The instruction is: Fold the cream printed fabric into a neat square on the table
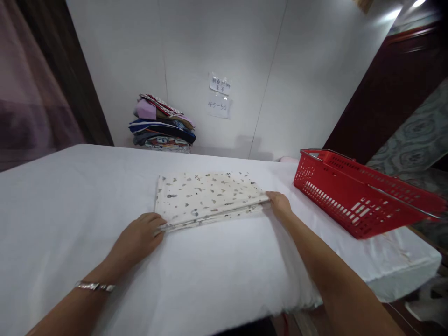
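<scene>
A cream cloth [210, 191] with small grey and brown printed figures lies folded in layers on the white-covered table [224, 275]. At its near left corner, my left hand [149, 231] is closed, pinching the folded edge. My right hand [279, 203] grips the right end of the same near edge, fingers partly hidden by the cloth. Between the two hands the near edge runs as a stacked fold, slanting up to the right. A silvery bracelet [94, 285] circles my left wrist.
On the right of the table stands a red plastic basket [350, 191] with metal handles. A pile of folded clothes [163, 126] sits at the back left against the white wall [224, 42]. Two paper notes [219, 106] hang there. A pinkish curtain [31, 84] is at far left.
</scene>
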A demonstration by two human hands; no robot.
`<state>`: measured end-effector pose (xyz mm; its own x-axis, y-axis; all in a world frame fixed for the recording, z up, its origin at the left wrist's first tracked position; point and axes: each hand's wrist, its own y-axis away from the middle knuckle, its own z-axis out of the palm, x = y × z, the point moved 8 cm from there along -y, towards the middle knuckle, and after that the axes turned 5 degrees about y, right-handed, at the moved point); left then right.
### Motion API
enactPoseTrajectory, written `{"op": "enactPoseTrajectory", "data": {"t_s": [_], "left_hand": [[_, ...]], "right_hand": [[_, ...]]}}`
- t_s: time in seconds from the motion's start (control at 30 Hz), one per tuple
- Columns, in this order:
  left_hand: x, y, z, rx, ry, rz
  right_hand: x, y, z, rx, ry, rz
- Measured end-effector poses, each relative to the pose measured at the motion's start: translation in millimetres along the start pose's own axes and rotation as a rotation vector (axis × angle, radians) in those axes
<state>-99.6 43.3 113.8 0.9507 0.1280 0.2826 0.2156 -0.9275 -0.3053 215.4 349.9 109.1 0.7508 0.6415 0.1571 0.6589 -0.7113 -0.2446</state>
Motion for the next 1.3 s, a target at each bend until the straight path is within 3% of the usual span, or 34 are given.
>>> {"op": "enactPoseTrajectory", "data": {"t_s": [0.2, 0.43, 0.7, 1.03, 1.1, 1.2, 1.3], "left_hand": [[1.3, 0.6, -1.7, 0.020, -0.034, 0.031], [-0.7, 0.0, -1.5, 0.034, -0.045, 0.029], [-6.2, -0.1, 2.2, 0.020, -0.047, -0.003], [-10.9, 3.6, 7.5, -0.008, -0.098, 0.007], [-11.1, 3.8, 7.6, -0.016, -0.119, 0.002], [-11.4, 2.7, 9.2, -0.037, -0.144, -0.005], [-8.7, 1.5, 10.9, -0.045, -0.166, -0.018]], "right_hand": [[1.0, -6.1, 14.5, -0.100, 0.000, -0.005], [10.7, -39.9, -8.7, -0.050, -0.009, 0.065], [4.2, -5.1, 24.6, -0.156, -0.098, 0.011], [14.3, -0.9, 26.1, -0.190, -0.200, 0.031], [11.8, 3.9, 22.8, -0.151, -0.192, -0.006], [-2.6, 13.5, 17.1, -0.063, -0.144, -0.179], [-11.8, 18.8, 20.8, -0.055, -0.050, -0.281]]}}
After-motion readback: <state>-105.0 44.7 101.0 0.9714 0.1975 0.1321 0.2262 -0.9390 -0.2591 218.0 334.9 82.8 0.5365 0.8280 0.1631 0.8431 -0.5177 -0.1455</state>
